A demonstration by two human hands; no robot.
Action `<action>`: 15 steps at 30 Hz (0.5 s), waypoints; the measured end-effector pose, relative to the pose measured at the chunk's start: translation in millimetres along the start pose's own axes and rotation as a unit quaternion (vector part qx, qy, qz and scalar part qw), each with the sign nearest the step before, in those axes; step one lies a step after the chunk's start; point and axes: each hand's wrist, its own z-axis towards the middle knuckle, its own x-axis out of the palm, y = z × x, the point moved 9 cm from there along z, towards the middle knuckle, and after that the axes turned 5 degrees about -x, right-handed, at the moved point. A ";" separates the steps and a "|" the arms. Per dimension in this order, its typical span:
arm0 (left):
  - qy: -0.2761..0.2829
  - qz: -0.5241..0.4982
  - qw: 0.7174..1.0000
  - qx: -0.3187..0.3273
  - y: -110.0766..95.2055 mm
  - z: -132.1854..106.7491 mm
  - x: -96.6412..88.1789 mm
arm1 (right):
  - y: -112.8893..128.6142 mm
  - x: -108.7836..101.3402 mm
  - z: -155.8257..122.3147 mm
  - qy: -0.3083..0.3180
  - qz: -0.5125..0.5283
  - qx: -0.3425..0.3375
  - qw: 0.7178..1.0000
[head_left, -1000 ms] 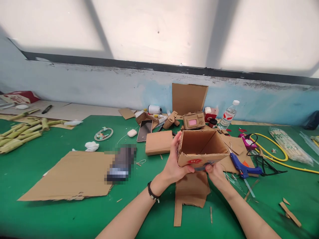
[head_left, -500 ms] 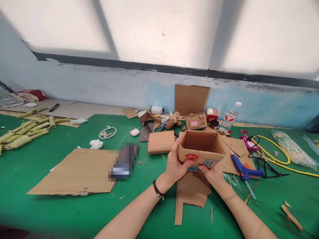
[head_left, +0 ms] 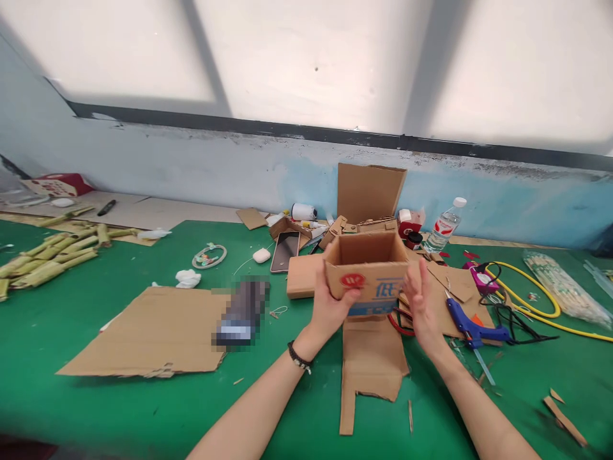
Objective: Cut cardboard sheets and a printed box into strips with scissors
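My left hand grips the left corner of a small open-topped cardboard box with a red logo and blue print, lifted above the green table. The thumb lies on the box's front face. My right hand is beside the box's right side, fingers stretched and apart, palm toward the box; I cannot tell if it touches. A cut cardboard piece lies flat under the box.
A blue glue gun with black and yellow cables lies right of my hands. A large cardboard sheet lies to the left, bamboo pieces at far left. A phone, water bottle and cardboard scraps stand behind.
The box has been lifted and turned so its printed front faces me. My right hand let go of its lower edge and moved to its right side with fingers spread.
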 end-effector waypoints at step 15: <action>-0.227 0.021 0.973 -0.029 -3.3 35.8 -69.2 | -123.4 -26.5 186.5 -0.031 -0.247 0.110 0.962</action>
